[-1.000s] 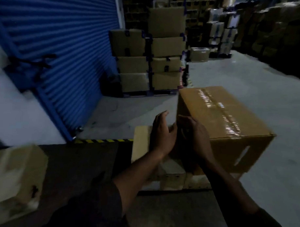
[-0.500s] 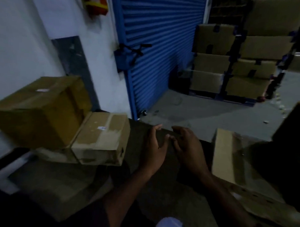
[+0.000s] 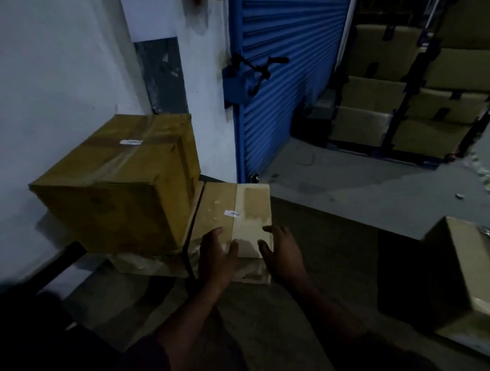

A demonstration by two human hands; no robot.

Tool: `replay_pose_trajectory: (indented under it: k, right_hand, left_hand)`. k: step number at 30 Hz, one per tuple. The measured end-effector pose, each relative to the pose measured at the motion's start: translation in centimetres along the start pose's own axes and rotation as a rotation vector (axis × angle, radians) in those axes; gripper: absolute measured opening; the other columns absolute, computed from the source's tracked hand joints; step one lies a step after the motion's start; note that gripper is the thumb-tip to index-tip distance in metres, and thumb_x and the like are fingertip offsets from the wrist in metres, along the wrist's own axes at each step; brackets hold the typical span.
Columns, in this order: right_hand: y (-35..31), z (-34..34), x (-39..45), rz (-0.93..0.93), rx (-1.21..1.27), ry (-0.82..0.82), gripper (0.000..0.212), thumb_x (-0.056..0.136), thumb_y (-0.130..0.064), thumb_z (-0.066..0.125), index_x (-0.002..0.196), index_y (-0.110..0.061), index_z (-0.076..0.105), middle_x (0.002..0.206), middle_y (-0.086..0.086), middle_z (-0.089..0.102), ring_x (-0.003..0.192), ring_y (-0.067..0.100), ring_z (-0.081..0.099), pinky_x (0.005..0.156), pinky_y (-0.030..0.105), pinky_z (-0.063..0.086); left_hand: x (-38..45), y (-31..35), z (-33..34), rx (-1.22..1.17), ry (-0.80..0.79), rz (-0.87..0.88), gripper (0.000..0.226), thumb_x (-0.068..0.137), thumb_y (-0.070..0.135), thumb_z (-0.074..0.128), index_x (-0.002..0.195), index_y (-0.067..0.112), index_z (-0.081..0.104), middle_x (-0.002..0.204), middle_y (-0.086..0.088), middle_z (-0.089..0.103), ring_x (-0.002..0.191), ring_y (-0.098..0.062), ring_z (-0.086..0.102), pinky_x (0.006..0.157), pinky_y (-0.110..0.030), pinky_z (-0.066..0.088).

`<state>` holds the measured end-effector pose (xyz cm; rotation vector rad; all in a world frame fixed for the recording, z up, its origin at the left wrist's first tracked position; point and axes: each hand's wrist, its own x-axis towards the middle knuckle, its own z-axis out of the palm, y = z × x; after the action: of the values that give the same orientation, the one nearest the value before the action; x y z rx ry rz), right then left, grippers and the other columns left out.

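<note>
Your L hand [image 3: 217,256] and R hand [image 3: 281,253] were both spread, fingers straight, at the near edge of the small taped carton [image 3: 234,210]. Nothing was pinched; contact w/ it was unclear. The carton sat low, just beside the bigger carton [image 3: 118,186] on its left, near the blue roller shutter [image 3: 283,103].

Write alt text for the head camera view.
A person's left hand and right hand reach onto the near edge of a small taped box, which sits beside a larger box by a white wall. Behind are a blue roller shutter and stacked cartons, in dim light.
</note>
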<state>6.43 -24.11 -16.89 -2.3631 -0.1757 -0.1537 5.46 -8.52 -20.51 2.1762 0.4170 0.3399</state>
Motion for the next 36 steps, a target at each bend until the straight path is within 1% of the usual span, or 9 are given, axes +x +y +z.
replay_pose_trajectory:
  k: [2, 5, 11, 18, 23, 26, 29, 33, 36]
  right_hand:
    - [-0.1, 2.2, 0.6, 0.034, -0.051, -0.025, 0.041, 0.091, -0.032, 0.062, 0.131, -0.024, 0.052, 0.137, 0.002, 0.048, 0.118, 0.016, 0.051, 0.096, 0.032, 0.047]
    - [0.3, 4.0, 1.7, 0.072, -0.116, -0.081, 0.046, 0.091, -0.033, 0.062, 0.134, -0.022, 0.051, 0.145, 0.004, 0.041, 0.131, 0.020, 0.039, 0.104, 0.035, 0.042]
    - [1.0, 6.3, 2.9, 0.179, -0.216, -0.192, 0.053, 0.091, -0.034, 0.060, 0.139, -0.018, 0.045, 0.152, 0.010, 0.029, 0.137, 0.030, 0.031, 0.109, 0.042, 0.037]
    - [2.4, 7.0, 2.9, 0.303, -0.160, -0.220, 0.058, 0.089, -0.031, 0.064, 0.142, -0.021, 0.042, 0.153, 0.009, 0.029, 0.138, 0.030, 0.033, 0.109, 0.042, 0.039]
    - [4.1, 4.8, 1.1, 0.365, -0.189, -0.100, 0.043, 0.090, -0.045, 0.060, 0.123, -0.017, 0.052, 0.128, 0.009, 0.048, 0.110, 0.024, 0.052, 0.084, 0.031, 0.045]
    - [6.2, 2.3, -1.5, 0.449, -0.236, -0.031, 0.049, 0.089, -0.056, 0.055, 0.121, -0.019, 0.050, 0.122, 0.006, 0.048, 0.097, 0.018, 0.052, 0.075, 0.029, 0.046]
    - [7.9, -0.1, -4.4, 0.546, -0.302, 0.045, 0.054, 0.090, -0.060, 0.051, 0.125, -0.019, 0.048, 0.122, 0.004, 0.050, 0.104, 0.020, 0.055, 0.076, 0.032, 0.047]
    - [10.1, -3.0, -8.4, 0.646, -0.362, 0.086, 0.058, 0.087, -0.065, 0.051, 0.121, -0.018, 0.048, 0.122, 0.004, 0.052, 0.110, 0.024, 0.054, 0.079, 0.034, 0.045]
    - [11.3, -5.1, -11.6, 0.701, -0.409, 0.101, 0.058, 0.088, -0.066, 0.047, 0.123, -0.019, 0.047, 0.125, 0.004, 0.055, 0.111, 0.023, 0.055, 0.083, 0.033, 0.046]
  left_hand:
    - [2.2, -2.2, -0.8, 0.065, -0.019, -0.066, 0.048, 0.092, 0.034, 0.065, 0.135, 0.020, 0.050, 0.139, -0.006, 0.051, 0.125, -0.028, 0.051, 0.102, -0.036, 0.041]
    - [4.6, -4.5, -0.8, 0.112, -0.049, -0.118, 0.051, 0.088, 0.037, 0.067, 0.133, 0.021, 0.049, 0.135, -0.012, 0.052, 0.118, -0.032, 0.055, 0.099, -0.048, 0.047]
    - [6.0, -6.4, 0.0, 0.273, -0.082, -0.093, 0.063, 0.088, 0.039, 0.066, 0.142, 0.016, 0.045, 0.151, -0.011, 0.038, 0.140, -0.033, 0.030, 0.111, -0.049, 0.036]
    - [7.3, -6.6, 0.6, 0.283, -0.066, -0.142, 0.080, 0.089, 0.041, 0.067, 0.153, 0.012, 0.030, 0.157, -0.015, 0.031, 0.145, -0.035, 0.027, 0.116, -0.049, 0.029]
    - [6.4, -6.2, 1.9, 0.275, -0.079, -0.160, 0.086, 0.085, 0.047, 0.070, 0.153, 0.012, 0.030, 0.153, -0.018, 0.036, 0.140, -0.040, 0.032, 0.114, -0.054, 0.029]
    - [4.9, -6.2, 4.1, 0.213, -0.140, -0.197, 0.083, 0.086, 0.052, 0.066, 0.151, 0.012, 0.035, 0.149, -0.021, 0.039, 0.136, -0.042, 0.038, 0.111, -0.056, 0.033]
    - [2.4, -4.7, 6.0, 0.153, -0.217, -0.183, 0.071, 0.086, 0.052, 0.064, 0.141, 0.010, 0.047, 0.141, -0.020, 0.044, 0.122, -0.040, 0.049, 0.102, -0.051, 0.044]
    - [-0.4, -1.7, 8.3, 0.187, -0.298, -0.063, 0.064, 0.083, 0.045, 0.073, 0.127, 0.004, 0.054, 0.131, -0.021, 0.046, 0.115, -0.040, 0.050, 0.096, -0.046, 0.045]
    - [-2.7, 0.0, 10.4, 0.213, -0.351, 0.009, 0.064, 0.079, 0.054, 0.073, 0.117, 0.005, 0.056, 0.123, -0.017, 0.050, 0.108, -0.037, 0.054, 0.091, -0.047, 0.048]
